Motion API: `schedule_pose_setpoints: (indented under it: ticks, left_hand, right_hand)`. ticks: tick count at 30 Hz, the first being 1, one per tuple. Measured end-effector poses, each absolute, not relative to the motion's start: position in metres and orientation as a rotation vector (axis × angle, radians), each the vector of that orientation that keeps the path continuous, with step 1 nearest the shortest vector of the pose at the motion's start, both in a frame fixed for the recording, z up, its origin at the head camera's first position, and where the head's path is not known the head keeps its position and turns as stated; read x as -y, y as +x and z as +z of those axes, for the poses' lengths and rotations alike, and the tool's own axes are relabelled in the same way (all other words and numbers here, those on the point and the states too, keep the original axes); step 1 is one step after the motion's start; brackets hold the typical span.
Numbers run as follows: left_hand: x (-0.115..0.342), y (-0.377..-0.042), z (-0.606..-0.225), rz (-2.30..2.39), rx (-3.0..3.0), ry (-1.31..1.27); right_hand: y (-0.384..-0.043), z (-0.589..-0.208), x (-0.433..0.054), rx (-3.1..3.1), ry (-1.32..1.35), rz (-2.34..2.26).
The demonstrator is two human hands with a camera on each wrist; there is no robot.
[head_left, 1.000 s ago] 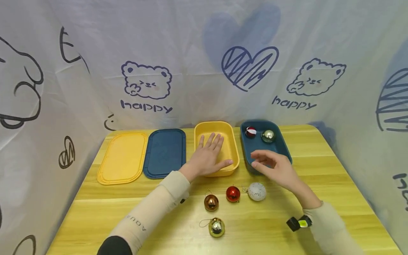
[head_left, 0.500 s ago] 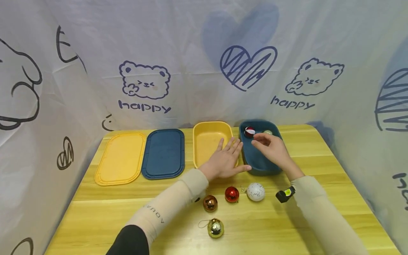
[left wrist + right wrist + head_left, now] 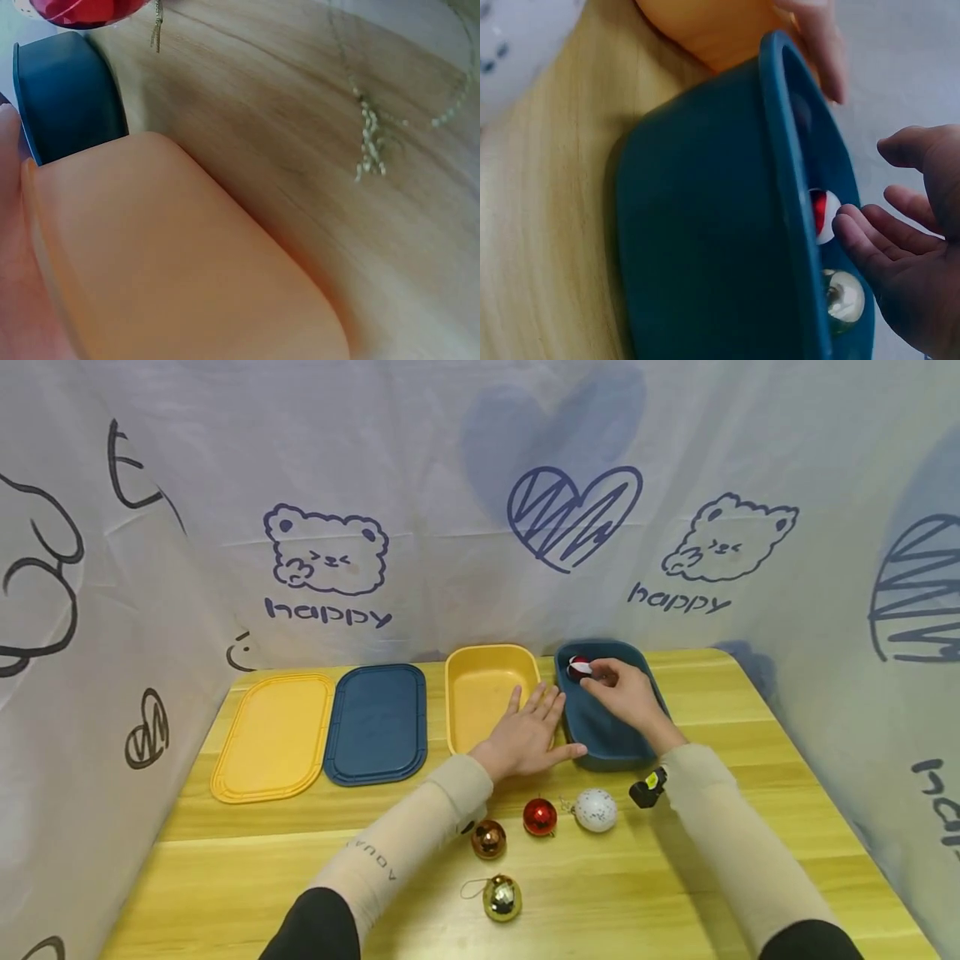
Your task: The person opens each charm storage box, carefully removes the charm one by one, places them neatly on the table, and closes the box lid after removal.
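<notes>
My left hand (image 3: 525,735) is spread flat with straight fingers over the right rim of the yellow box (image 3: 472,718), its fingertips beside the blue box (image 3: 600,739). My right hand (image 3: 626,693) reaches over the blue box, fingers slightly bent and apart. Its fingertips are right at a red and white ball ornament (image 3: 578,668), near the far left corner of that box. In the right wrist view, a silvery ornament (image 3: 845,296) lies below the fingers; in the head view the right hand hides it. The left wrist view shows mostly the yellow box's side (image 3: 180,247).
Nearer on the wooden table are a copper ornament (image 3: 489,839), a red ornament (image 3: 540,817), a white speckled ornament (image 3: 596,810) and a gold ornament (image 3: 502,897). A yellow lid (image 3: 273,735) and a blue lid (image 3: 377,724) lie to the left. A patterned cloth (image 3: 450,568) hangs behind.
My right hand has moved from the near end of the blue box to the red and white ornament. My left hand has shifted right, from inside the yellow box to its right rim.
</notes>
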State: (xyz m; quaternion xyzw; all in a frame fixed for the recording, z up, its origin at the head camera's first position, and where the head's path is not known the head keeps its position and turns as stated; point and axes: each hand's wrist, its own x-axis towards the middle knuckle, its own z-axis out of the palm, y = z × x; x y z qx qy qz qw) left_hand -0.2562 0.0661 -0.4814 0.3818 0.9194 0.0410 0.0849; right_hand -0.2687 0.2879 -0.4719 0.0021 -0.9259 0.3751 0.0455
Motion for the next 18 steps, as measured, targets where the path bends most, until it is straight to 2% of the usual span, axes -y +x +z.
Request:
schedule_pose_setpoints:
  ticks: [18]
  left_hand:
    - [-0.071,-0.256,-0.484,0.061,-2.816,1.134]
  right_hand:
    - [-0.298,-0.501,-0.295,2.86,-0.088,1.048]
